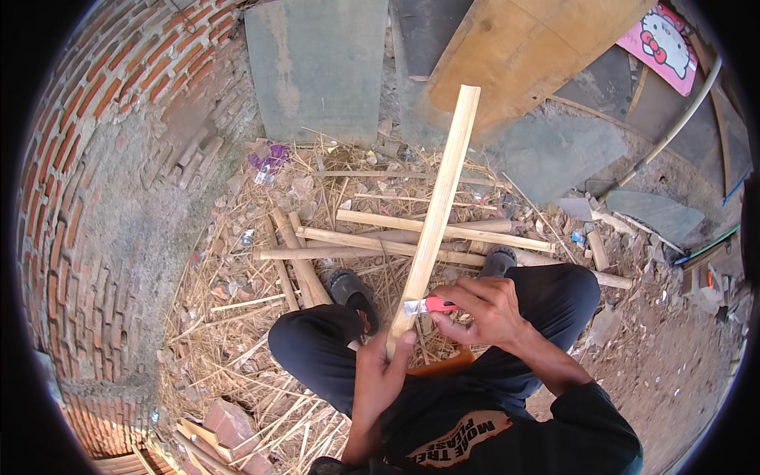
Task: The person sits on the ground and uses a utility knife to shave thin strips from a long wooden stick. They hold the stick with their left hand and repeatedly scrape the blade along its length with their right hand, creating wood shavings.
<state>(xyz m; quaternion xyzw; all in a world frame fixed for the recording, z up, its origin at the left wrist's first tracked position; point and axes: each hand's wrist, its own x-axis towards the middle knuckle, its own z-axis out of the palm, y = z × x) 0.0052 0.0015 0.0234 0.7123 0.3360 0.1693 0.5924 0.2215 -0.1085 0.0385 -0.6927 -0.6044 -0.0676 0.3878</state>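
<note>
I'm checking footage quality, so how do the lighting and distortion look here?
Head view: the brick wall bows strongly toward the black rim; light is soft and mostly even, warmer on the lower-left bricks; the knife blade in the right hand catches a pale gleam.

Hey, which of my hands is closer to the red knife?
Right. Your right hand grips the red knife; your left hand is apart from it, lower and to the left in the view, holding the wood strip.
</note>
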